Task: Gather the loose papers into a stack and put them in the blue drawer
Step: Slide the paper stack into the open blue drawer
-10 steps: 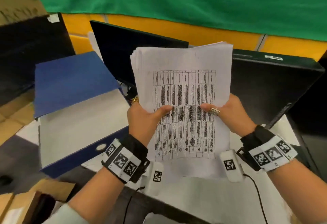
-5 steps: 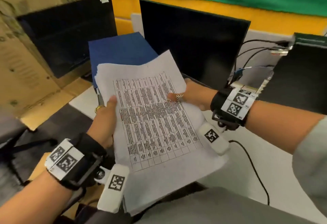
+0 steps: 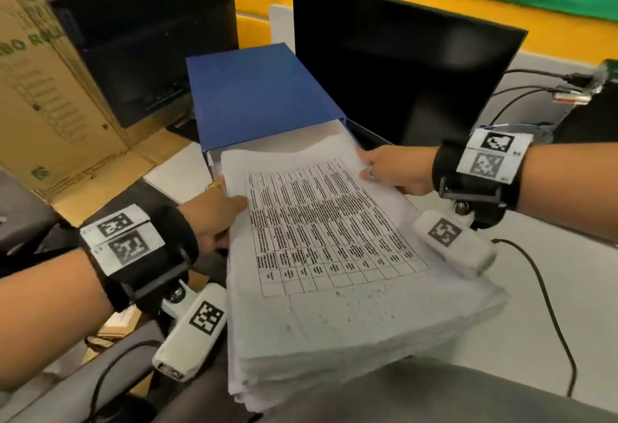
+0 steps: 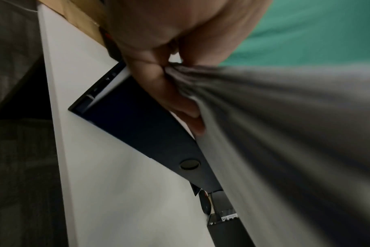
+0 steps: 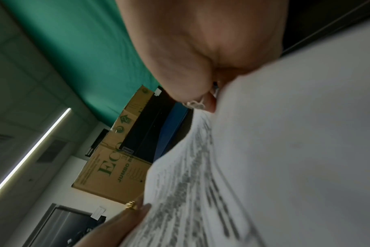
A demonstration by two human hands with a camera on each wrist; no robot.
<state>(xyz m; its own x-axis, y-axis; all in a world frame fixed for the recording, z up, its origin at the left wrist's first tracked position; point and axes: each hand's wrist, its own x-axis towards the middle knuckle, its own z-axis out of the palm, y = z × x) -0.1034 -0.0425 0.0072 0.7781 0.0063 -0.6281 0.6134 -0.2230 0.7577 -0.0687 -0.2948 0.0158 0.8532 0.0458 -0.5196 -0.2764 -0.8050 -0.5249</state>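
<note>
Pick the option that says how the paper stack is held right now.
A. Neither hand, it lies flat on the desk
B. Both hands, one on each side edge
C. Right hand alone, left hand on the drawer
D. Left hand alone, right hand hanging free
B: the left hand grips the stack's left edge and the right hand its right edge, far end at the open blue drawer.

Paper stack (image 3: pixel 334 255) hides drawer interior and fingers.
</note>
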